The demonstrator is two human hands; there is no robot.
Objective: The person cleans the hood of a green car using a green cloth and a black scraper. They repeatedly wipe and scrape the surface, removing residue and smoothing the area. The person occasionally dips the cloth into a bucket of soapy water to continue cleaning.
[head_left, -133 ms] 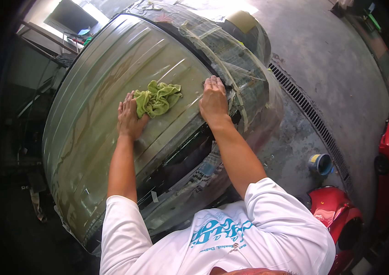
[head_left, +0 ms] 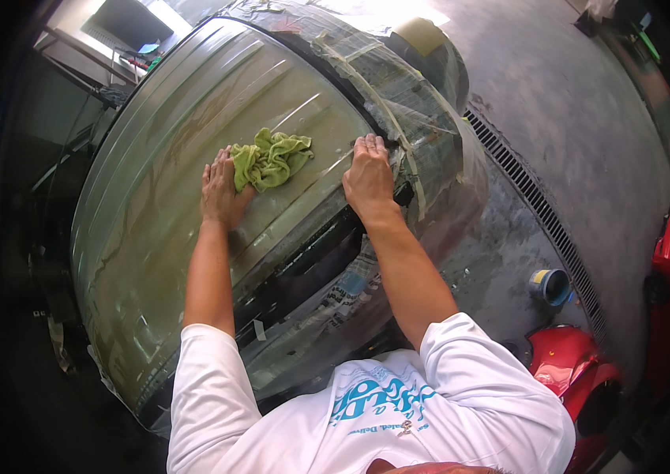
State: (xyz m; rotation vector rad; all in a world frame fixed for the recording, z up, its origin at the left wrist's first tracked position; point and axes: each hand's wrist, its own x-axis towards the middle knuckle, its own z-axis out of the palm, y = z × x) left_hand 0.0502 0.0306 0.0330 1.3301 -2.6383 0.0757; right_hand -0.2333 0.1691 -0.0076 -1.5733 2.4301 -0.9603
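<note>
A broad, ribbed vehicle roof (head_left: pixel 153 205) in dull olive-green, wet-looking and streaked, spreads out before me. My left hand (head_left: pixel 223 189) rests flat on it, fingers stretched out and thumb apart. Right beside it lies a crumpled yellow-green cloth (head_left: pixel 272 160), close against the thumb; the hand does not wrap round it. Over at the roof's right edge, my right hand (head_left: pixel 369 178) presses down with its fingers bent and held together. Dark material shows by its fingertips, but whatever lies under them is hidden.
Newspaper and clear plastic masking (head_left: pixel 422 142) cover the vehicle beyond the roof's right edge. A floor drain grate (head_left: pixel 524 186) runs along the concrete. A blue-rimmed can (head_left: pixel 552 286) stands at right, near red glossy car parts (head_left: pixel 564 359).
The view has shifted slightly, carrying the roof and cloth upward in it. My right hand has slid a little toward me along the roof edge. My left hand stays beside the cloth.
</note>
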